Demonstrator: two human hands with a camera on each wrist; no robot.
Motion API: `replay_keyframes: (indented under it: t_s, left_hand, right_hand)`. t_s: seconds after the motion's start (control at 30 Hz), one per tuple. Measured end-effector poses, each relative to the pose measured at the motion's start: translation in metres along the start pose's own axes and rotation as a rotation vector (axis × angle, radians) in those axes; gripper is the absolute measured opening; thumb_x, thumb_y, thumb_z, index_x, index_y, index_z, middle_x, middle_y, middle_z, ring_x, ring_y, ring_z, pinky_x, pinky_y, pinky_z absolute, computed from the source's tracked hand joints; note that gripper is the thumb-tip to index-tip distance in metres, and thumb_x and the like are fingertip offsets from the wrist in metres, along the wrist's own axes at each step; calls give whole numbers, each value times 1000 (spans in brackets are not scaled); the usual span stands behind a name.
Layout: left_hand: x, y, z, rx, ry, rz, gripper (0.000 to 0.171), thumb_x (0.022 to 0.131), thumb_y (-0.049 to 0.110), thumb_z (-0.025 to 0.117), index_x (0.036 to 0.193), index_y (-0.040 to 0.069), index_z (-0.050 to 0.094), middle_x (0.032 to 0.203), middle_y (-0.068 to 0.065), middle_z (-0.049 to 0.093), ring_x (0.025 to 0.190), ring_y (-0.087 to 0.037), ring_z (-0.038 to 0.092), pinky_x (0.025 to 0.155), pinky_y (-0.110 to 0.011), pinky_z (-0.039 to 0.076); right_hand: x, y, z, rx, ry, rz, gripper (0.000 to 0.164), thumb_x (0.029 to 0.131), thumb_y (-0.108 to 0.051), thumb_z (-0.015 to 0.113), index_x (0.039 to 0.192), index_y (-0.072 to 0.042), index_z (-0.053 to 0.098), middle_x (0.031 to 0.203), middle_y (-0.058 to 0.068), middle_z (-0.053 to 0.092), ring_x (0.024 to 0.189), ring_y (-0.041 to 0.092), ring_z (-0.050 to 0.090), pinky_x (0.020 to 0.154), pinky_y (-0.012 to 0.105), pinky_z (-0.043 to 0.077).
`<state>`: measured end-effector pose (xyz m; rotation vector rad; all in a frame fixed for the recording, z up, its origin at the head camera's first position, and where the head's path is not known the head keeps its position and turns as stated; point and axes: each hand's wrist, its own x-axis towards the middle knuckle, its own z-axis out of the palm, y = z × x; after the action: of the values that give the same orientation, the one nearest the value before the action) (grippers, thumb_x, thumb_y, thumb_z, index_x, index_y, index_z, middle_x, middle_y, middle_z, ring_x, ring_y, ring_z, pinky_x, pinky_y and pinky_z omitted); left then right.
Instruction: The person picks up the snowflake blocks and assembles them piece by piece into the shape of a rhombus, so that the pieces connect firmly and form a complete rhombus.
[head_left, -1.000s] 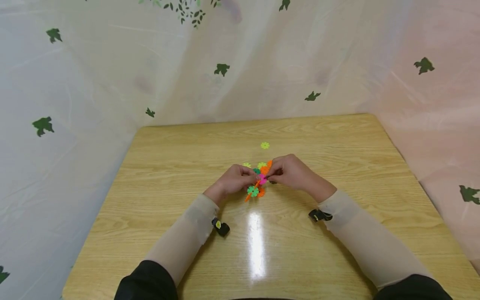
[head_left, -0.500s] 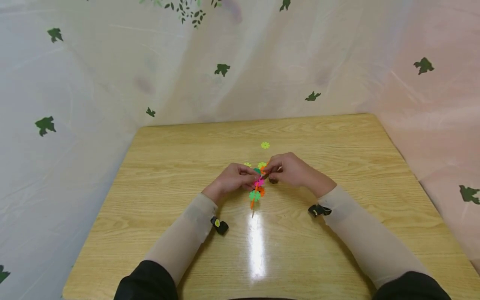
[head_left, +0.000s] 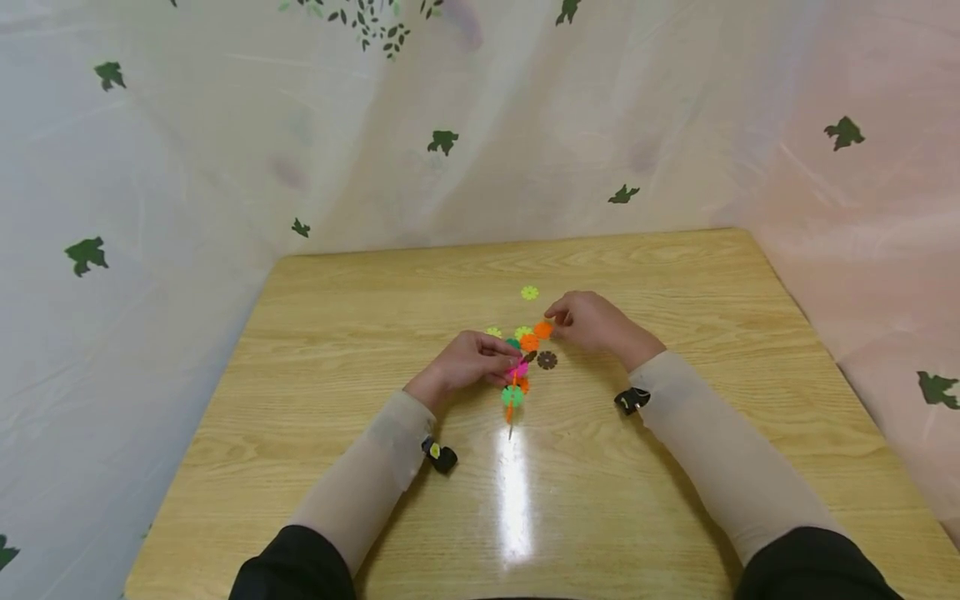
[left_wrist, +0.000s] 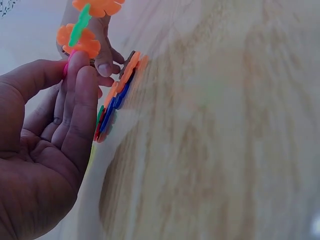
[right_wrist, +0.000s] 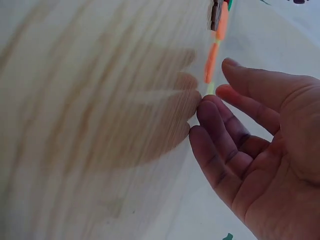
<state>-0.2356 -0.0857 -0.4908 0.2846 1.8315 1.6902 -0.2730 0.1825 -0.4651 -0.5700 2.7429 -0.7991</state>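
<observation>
My left hand (head_left: pixel 471 358) pinches a pink flower-shaped interlocking disc (head_left: pixel 517 370) between thumb and fingertips. A light green disc (head_left: pixel 512 396) and orange discs (left_wrist: pixel 79 41) are linked to it in a chain. Against the pink one, a brown disc (head_left: pixel 530 357) stands edge-on and seems joined. My right hand (head_left: pixel 592 321) holds nothing, its fingers loosely bent, just beyond a loose orange disc (head_left: pixel 543 331). In the right wrist view, thumb and fingers are apart, with the fingertips near the tabletop (right_wrist: pixel 100 100).
Beside the chain lie another orange disc (head_left: pixel 529 342), a flat brown disc (head_left: pixel 547 360) and a yellow-green disc (head_left: pixel 523 332). Farther back is a separate yellow disc (head_left: pixel 529 292). A patterned curtain (head_left: pixel 517 183) borders the wooden table (head_left: pixel 337 317).
My right hand has let go of the brown disc by the pink one and moved back and right. The chain's green end has swung toward me while my left hand keeps its pinch.
</observation>
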Motion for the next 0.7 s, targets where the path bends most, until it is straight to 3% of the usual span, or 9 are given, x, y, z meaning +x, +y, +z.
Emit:
replay_keyframes:
  t_s: [0.17, 0.43, 0.7]
  left_hand:
    - [1, 0, 1, -3, -1, 8, 23, 99, 4, 72, 120, -5, 74, 106, -18, 77, 78, -19, 76, 76, -37, 64]
    - [-1, 1, 2, -16, -1, 6, 22, 99, 3, 73, 119, -6, 74, 105, -17, 77, 78, -18, 75, 76, -38, 64]
    - [0, -1, 3, -43, 16, 5, 21, 98, 2, 73, 118, -6, 74, 105, -18, 77, 80, -19, 75, 77, -38, 64]
  right_hand:
    - [4, 1, 3, -45, -20, -26, 38, 95, -24, 81, 131, -11, 74, 103, 5, 68, 93, 23, 65, 86, 44, 56]
    - [8, 0, 8, -83, -12, -39, 23, 93, -19, 83, 114, -14, 76, 102, 6, 68, 94, 26, 64, 87, 45, 55]
    - [1, 8, 6, 192, -6, -54, 12, 96, -5, 74, 105, -12, 76, 92, 4, 72, 82, 23, 63, 73, 39, 54]
